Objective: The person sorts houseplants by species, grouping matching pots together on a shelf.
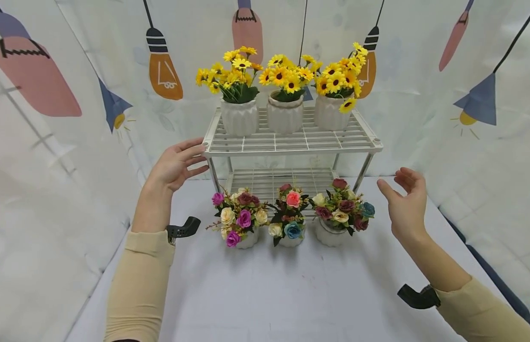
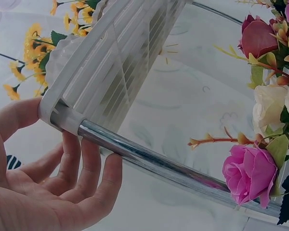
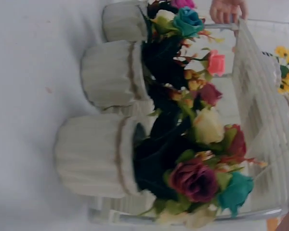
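Note:
My left hand (image 1: 172,166) touches the front left corner of a white two-tier wire rack (image 1: 290,148). In the left wrist view its thumb lies at the white corner, with the other fingers loosely bent against the chrome leg (image 2: 149,151). My right hand (image 1: 408,204) is held in the air beside the rack's right side, apart from it, holding nothing. Three white pots of yellow daisy-like flowers (image 1: 288,78) stand on the top tier. In front of the lower tier are three white pots (image 3: 94,156) of mixed artificial roses (image 1: 292,199).
A white cloth covers the table (image 1: 282,294). Behind and beside the rack hangs a pale curtain (image 1: 487,156) printed with lamps and bulbs. Each wrist carries a black camera mount (image 1: 419,297).

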Demonstrator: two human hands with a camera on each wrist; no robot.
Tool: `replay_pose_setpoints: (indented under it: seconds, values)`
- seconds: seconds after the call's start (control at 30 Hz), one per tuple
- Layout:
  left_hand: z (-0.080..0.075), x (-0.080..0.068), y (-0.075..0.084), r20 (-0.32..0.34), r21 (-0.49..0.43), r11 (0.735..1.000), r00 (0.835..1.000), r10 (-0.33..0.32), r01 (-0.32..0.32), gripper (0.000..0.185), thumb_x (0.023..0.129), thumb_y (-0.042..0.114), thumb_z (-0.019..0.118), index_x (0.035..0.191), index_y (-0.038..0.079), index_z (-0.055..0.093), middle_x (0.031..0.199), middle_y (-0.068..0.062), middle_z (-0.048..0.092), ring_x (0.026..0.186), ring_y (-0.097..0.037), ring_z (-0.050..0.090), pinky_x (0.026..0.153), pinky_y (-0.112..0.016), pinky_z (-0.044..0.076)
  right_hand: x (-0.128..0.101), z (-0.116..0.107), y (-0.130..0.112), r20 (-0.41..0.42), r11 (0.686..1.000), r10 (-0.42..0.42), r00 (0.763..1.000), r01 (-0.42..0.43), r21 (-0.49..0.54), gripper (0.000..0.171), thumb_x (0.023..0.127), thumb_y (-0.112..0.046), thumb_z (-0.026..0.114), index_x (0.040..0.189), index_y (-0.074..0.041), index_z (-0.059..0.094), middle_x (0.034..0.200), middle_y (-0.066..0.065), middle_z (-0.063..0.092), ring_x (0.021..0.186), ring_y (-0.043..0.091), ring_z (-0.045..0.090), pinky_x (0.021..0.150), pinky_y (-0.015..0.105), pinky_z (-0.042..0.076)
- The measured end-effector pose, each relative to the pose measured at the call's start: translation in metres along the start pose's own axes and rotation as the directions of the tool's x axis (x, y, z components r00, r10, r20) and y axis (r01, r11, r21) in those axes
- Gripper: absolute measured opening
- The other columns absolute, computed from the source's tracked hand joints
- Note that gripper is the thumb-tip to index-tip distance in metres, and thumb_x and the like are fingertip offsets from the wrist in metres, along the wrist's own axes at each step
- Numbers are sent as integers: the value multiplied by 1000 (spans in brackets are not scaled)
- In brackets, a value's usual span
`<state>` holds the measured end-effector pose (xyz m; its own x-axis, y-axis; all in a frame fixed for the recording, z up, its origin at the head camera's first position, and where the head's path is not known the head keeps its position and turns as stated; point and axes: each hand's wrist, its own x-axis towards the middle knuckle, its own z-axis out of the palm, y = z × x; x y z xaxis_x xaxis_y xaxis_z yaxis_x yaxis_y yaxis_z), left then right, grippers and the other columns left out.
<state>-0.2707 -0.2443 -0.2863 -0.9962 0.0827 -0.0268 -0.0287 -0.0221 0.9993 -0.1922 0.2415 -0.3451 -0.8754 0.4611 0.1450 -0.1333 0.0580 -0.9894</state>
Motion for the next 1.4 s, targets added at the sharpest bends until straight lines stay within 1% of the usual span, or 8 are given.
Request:
replay_pose_setpoints:
  seconds: [0.07, 0.27, 0.5, 0.6, 0.83, 1.17, 1.27, 1.4]
  values:
    - [0, 0, 1, 1, 5, 1000, 1000, 2, -2, 68, 100, 31, 71, 156, 5, 42, 134, -8, 59, 122, -26, 58, 109, -53, 41, -2, -4, 8, -16, 1000, 28, 999, -28, 8, 62, 97, -10, 72, 148, -13, 37, 135, -6, 42, 132, 12, 37, 104, 23, 40]
    - [1, 0, 2, 7, 10, 1000, 1000, 3, -3, 68, 100, 31, 71, 156, 5, 42, 138, -10, 57, 125, -28, 56, 109, -53, 41, -9, -13, 33, -50, 993, 103, 993, -105, -58, 62, 100, -12, 69, 151, -12, 34, 140, -3, 41, 136, 16, 37, 114, 35, 34]
    - [2, 0, 1, -1, 14, 1000, 1000, 2, -2, 66, 101, 31, 70, 155, 6, 43, 138, -10, 57, 125, -29, 56, 109, -53, 41, -18, -17, 59, -64, 979, 183, 981, -188, -75, 65, 100, -7, 66, 154, -11, 29, 148, 2, 37, 139, 19, 36, 111, 30, 38]
    - [4, 2, 1, 6, 13, 1000, 1000, 7, -7, 67, 100, 31, 71, 155, 6, 43, 142, -13, 55, 124, -28, 56, 110, -53, 40, -22, -19, 68, -56, 973, 213, 975, -217, -79, 64, 101, -4, 63, 154, -9, 27, 153, 6, 34, 141, 20, 34, 113, 33, 37]
    - [4, 2, 0, 1, 12, 1000, 1000, 1, -1, 65, 101, 30, 70, 155, 5, 43, 139, -12, 57, 126, -30, 56, 109, -53, 41, -38, -14, 89, 17, 954, 275, 961, -271, -127, 68, 103, 1, 56, 160, -4, 18, 161, 13, 26, 147, 29, 28, 116, 47, 33]
    - [3, 1, 2, 0, 15, 1000, 1000, 6, -6, 67, 100, 30, 71, 155, 5, 43, 136, -9, 59, 123, -27, 57, 110, -54, 39, -57, 2, 109, 133, 952, 299, 945, -287, -103, 67, 101, 9, 46, 160, 3, 14, 165, 21, 18, 151, 32, 21, 117, 44, 32]
    - [2, 0, 1, 0, 7, 1000, 1000, 2, -2, 68, 100, 30, 71, 156, 5, 42, 136, -9, 58, 125, -28, 56, 111, -54, 39, -63, 9, 112, 175, 950, 311, 934, -297, -100, 70, 101, 7, 47, 160, 3, 10, 165, 22, 16, 153, 33, 17, 118, 46, 29]
    - [1, 0, 1, 2, 5, 1000, 1000, 6, -6, 69, 99, 30, 72, 156, 5, 42, 139, -11, 56, 128, -30, 54, 111, -54, 38, -71, 20, 116, 211, 948, 316, 925, -304, -91, 78, 101, 3, 56, 161, 3, 5, 166, 24, 13, 154, 34, 12, 120, 47, 25]
